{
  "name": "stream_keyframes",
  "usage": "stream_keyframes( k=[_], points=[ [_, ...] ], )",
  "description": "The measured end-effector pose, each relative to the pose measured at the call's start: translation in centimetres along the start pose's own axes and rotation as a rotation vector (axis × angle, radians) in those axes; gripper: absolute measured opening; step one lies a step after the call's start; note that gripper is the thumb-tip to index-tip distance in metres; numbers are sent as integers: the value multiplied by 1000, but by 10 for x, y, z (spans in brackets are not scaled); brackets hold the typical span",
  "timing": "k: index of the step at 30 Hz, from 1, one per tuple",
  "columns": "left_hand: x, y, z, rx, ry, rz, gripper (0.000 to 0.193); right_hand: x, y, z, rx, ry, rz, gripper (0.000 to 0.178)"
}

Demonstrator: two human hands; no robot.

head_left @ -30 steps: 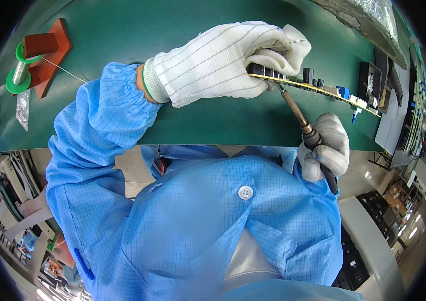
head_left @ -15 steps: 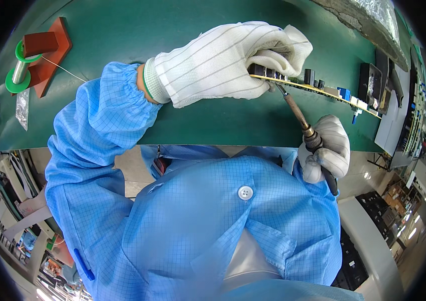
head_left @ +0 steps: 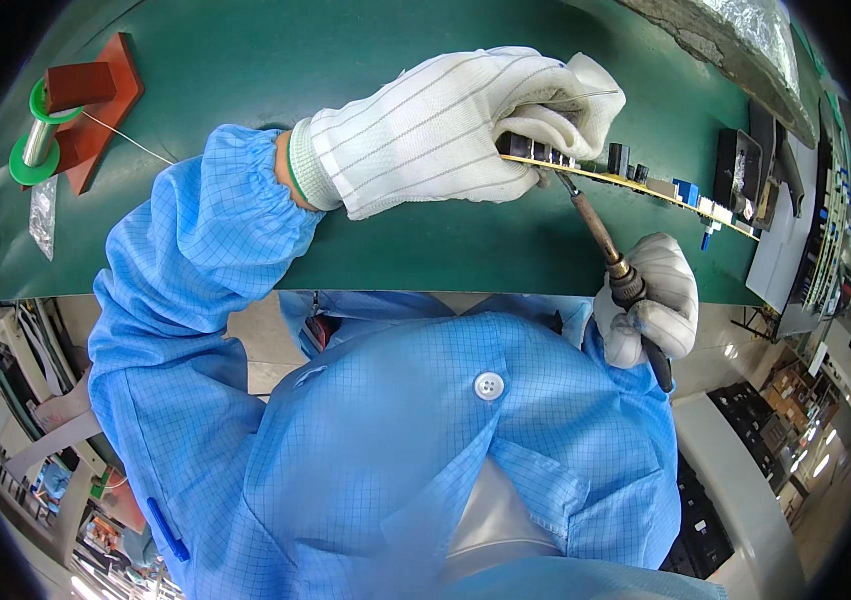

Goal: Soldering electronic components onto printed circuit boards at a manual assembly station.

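My left hand (head_left: 455,130), in a white striped glove, is closed around the left end of a circuit board (head_left: 657,189). The board is held edge-on above the green table, with black, blue and white components on its far face. A thin wire (head_left: 585,96) sticks out across the glove's fingers. My right hand (head_left: 657,300), also gloved, grips a soldering iron (head_left: 597,228) by its dark handle. The iron points up and left, its tip at the near side of the board just beside my left fingertips. Whether the tip touches the board I cannot tell.
A red stand (head_left: 110,100) with a green-flanged solder spool (head_left: 40,140) is at the far left, beside a small clear bag (head_left: 43,215). On the right lie a black tray (head_left: 738,172) and a rack of boards (head_left: 825,225). A foil-covered block (head_left: 745,45) stands at the back right.
Almost nothing differs. My left hand and the board sit very slightly lower; the soldering iron's tip stays at the board's near side.
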State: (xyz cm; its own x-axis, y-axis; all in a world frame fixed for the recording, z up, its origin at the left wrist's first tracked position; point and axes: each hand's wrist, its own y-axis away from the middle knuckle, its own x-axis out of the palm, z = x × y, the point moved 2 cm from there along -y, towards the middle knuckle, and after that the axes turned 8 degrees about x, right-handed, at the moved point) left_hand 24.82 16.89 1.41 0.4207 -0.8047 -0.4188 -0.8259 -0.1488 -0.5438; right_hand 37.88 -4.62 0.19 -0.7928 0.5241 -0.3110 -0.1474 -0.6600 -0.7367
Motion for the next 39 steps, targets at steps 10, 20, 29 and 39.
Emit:
stream_keyframes(
  k=[10,20,29,39],
  points=[
    [-2,-1,0,-11,-181,119,47,2,-3,0,-10,4,-13,19],
    [0,4,3,-26,-200,85,44,2,-2,-3,9,-1,26,19],
    [-4,-6,-4,-108,-105,188,39,0,-7,1,-38,-4,53,16],
    [-2,-2,0,-19,-175,130,41,3,-7,0,-76,-23,-58,18]
  ],
)
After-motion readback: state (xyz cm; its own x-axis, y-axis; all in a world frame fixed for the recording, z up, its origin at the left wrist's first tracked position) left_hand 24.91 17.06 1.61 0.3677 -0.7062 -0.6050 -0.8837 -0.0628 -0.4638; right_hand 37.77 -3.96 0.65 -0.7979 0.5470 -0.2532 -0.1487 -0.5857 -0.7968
